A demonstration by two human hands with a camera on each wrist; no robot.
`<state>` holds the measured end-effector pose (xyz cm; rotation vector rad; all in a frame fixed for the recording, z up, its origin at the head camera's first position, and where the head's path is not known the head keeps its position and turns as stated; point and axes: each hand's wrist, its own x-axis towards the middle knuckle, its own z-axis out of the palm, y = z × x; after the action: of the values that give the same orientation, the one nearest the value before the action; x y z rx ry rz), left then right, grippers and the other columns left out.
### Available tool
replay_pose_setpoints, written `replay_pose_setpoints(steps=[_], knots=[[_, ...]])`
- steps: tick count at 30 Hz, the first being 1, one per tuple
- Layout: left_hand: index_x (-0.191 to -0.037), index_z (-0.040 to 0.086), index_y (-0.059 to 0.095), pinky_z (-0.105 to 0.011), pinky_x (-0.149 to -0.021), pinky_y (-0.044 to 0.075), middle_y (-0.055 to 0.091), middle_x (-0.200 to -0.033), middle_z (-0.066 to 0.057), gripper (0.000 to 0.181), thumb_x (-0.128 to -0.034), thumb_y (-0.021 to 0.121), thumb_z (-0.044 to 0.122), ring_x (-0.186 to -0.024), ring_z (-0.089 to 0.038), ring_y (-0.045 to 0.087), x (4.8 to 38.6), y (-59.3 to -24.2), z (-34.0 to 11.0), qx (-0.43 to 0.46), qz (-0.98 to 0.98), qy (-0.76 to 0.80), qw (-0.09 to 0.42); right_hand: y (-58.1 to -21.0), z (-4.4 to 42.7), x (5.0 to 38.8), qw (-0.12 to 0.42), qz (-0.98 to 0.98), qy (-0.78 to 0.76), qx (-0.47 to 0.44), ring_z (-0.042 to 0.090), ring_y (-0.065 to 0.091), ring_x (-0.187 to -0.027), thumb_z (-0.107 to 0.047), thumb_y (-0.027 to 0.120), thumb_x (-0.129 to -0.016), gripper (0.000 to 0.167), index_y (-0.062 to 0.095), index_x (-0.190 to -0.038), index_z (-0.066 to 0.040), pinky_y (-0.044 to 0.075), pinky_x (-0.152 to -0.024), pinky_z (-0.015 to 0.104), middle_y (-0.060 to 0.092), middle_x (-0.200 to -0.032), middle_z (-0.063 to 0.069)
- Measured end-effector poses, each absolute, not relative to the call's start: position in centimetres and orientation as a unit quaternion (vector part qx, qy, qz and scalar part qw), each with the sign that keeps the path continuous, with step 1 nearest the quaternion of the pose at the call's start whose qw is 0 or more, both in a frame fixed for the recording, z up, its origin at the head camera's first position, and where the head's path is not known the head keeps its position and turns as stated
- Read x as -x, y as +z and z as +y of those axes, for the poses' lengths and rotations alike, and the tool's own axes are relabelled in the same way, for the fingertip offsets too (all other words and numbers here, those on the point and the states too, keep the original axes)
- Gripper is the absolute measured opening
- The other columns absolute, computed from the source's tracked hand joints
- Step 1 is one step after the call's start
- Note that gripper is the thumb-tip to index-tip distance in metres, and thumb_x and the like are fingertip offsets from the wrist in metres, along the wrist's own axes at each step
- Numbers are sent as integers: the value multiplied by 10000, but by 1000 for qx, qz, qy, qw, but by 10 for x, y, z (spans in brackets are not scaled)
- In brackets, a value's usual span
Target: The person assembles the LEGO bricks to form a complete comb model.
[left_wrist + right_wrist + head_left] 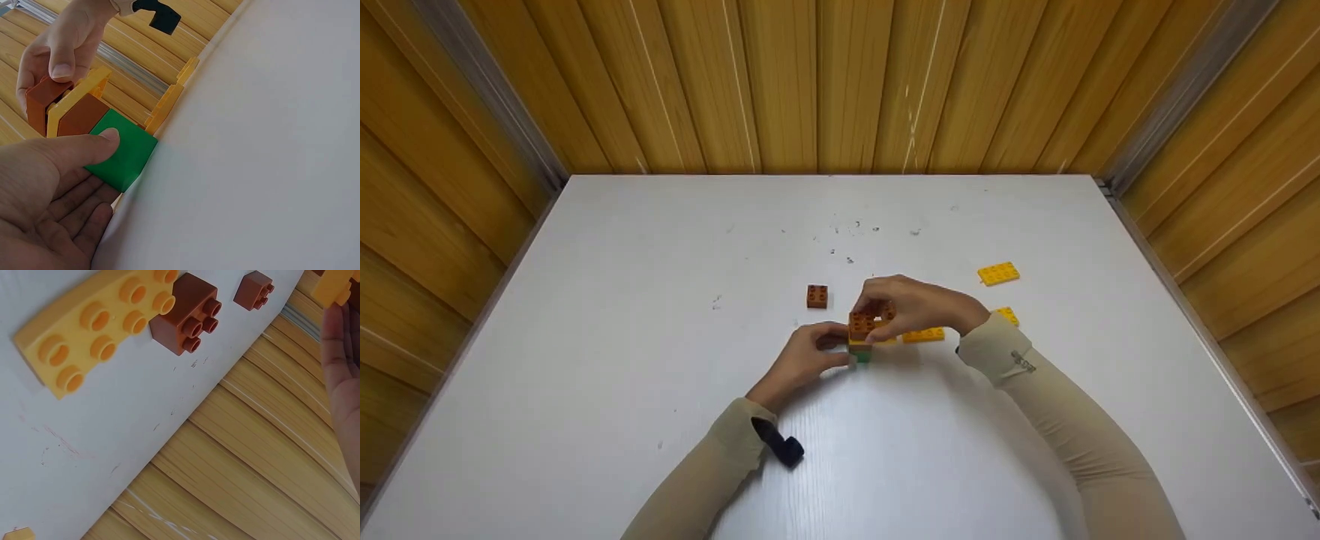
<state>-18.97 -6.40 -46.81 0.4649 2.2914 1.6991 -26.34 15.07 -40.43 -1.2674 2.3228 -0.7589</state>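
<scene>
In the head view, my left hand (804, 356) holds the base of a small stack of toy building bricks. The left wrist view shows its thumb on the green brick (125, 151), fingers behind. Beyond the green lies a brown brick (84, 116), then a yellow plate (77, 97) that juts out to one side. My right hand (915, 304) pinches another brown brick (861, 324) at the top of the stack. That brick sits tilted against the yellow plate's studs, with a gap showing on one side in the left wrist view.
A loose brown brick (817, 296) stands behind the stack on the white table (660, 247). Another brown brick (185, 315) is near a yellow plate (98, 323). More yellow plates (998, 274) lie to the right, one partly behind the right wrist. Wood-patterned walls (840, 90) enclose the table.
</scene>
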Motion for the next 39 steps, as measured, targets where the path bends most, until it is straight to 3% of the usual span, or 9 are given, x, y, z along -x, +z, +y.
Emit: replay_pose_setpoints(steps=[3,10,18,26,39], knots=[[-1207,-40,614,-409,-982,498,653,-1190,-202,394,-825,704,-5,-1124,-313,626,189,-468,-64,-160,788,582,125,-405,150,263,198,827,-272,450,141,611,-916,-226,773,-815,310,630,-1059,-98,555,-840,385,619,-1063,27],[-1193,34,638,-357,-968,509,677,-1167,-124,393,-817,746,68,-1094,-238,644,206,-506,-64,-164,791,578,113,-407,149,262,197,828,-271,450,145,607,-929,-229,770,-818,316,613,-1049,-82,554,-842,360,603,-1072,38],[-1226,8,617,-426,-998,487,651,-1204,-171,419,-822,726,22,-1134,-294,620,208,-510,-65,-164,780,594,107,-405,146,264,200,829,-267,448,135,590,-902,-236,767,-821,316,610,-1050,-87,543,-818,306,609,-1069,38],[-1240,35,616,-348,-998,493,649,-1219,-130,417,-835,718,39,-1147,-252,618,209,-507,-67,-165,776,599,103,-403,144,266,203,824,-280,448,146,602,-900,-193,763,-824,300,600,-1049,-79,555,-813,343,610,-1073,48],[-1252,45,615,-323,-987,499,654,-1225,-113,419,-843,704,35,-1146,-229,622,210,-506,-68,-168,780,592,111,-403,142,265,209,830,-284,433,168,601,-918,-177,770,-816,294,595,-1028,-73,549,-841,351,618,-1078,64]])
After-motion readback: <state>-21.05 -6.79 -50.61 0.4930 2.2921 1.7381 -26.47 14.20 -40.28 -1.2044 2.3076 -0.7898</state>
